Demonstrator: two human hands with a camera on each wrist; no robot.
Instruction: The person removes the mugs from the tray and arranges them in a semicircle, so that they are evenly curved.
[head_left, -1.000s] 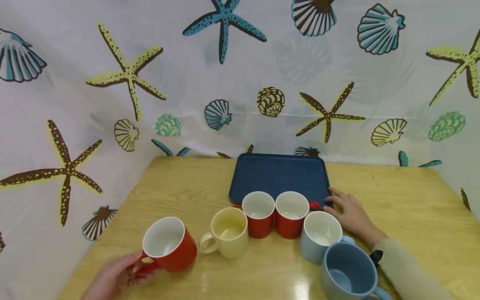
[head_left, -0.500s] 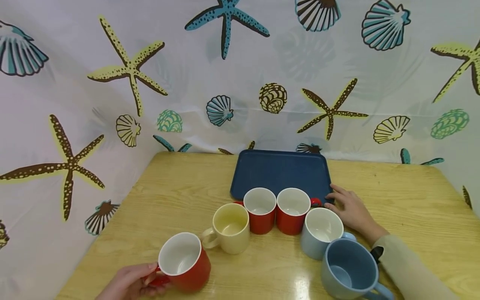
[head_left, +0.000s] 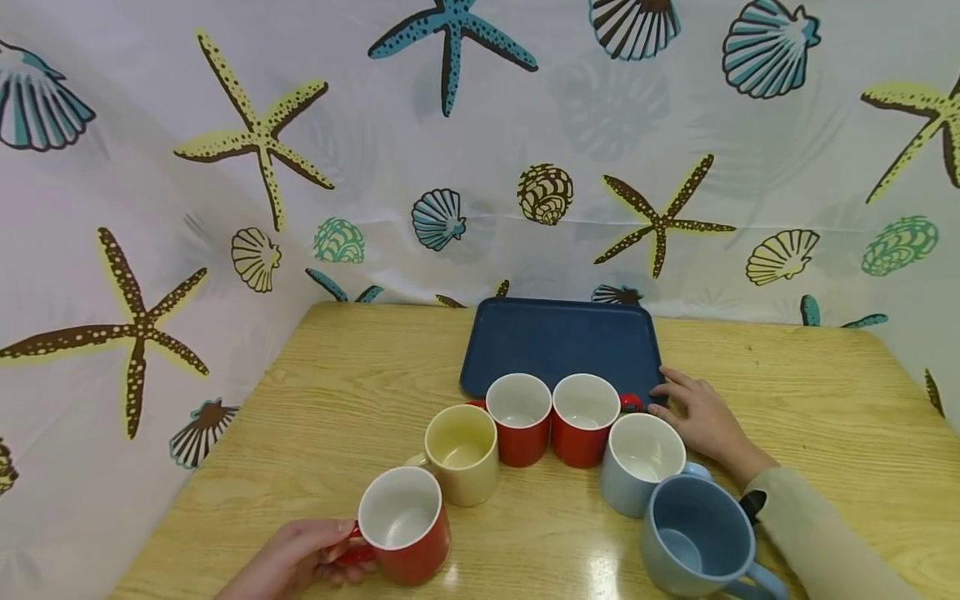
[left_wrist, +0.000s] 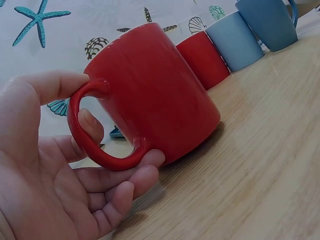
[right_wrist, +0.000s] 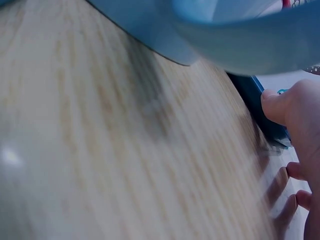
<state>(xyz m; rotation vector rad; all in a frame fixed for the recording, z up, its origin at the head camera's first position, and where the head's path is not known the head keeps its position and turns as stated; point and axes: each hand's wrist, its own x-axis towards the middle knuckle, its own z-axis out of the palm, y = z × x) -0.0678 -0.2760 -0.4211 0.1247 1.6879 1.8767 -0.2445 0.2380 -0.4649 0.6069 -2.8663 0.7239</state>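
My left hand [head_left: 296,554] pinches the handle of a red mug [head_left: 418,554] with a white inside. In the left wrist view the thumb lies on top of the handle and fingers curl through and under it; whether the mug's base touches the table is unclear. A cream mug [head_left: 468,475] stands just behind, its handle partly hidden by the red mug's rim. At the right front corner of the blue tray [head_left: 562,342], my right hand [head_left: 701,421] rests with relaxed fingers at the edge. In the right wrist view only part of that hand [right_wrist: 305,120] shows.
Two more red mugs [head_left: 519,437] [head_left: 581,442] stand side by side before the tray. A light blue mug [head_left: 626,483] and a darker blue mug [head_left: 675,554] continue the row toward the front right, beside my right forearm. A patterned cloth [head_left: 480,167] hangs behind the wooden table [head_left: 360,358].
My left hand has carried the red mug rightward and nearer the front, up to the cream mug. The right hand has stayed by the tray. The view has tilted slightly down.
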